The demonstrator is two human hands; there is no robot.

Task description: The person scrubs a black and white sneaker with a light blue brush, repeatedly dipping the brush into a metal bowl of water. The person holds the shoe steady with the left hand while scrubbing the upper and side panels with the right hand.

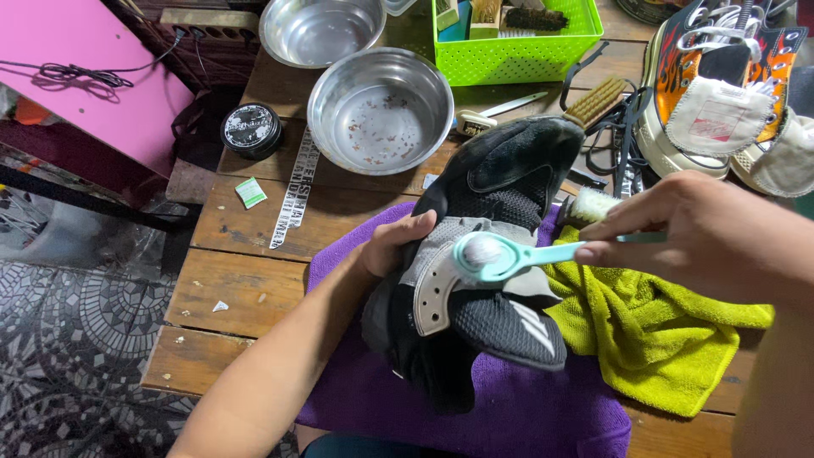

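A black and grey sneaker (500, 212) lies over a purple towel (526, 407) on the wooden table (229, 288). My left hand (394, 242) grips the shoe's left side, thumb on its grey panel. My right hand (704, 229) holds a small teal brush (509, 257) by its handle. The brush head, white with foam, rests against the grey part of the shoe.
A yellow-green cloth (653, 331) lies right of the shoe. Two steel bowls (379, 108) stand behind, beside a black round tin (252, 129). A green basket (517, 38) holds brushes. A flame-patterned sneaker (721, 85), loose laces and a wooden brush (596, 102) sit at the back right.
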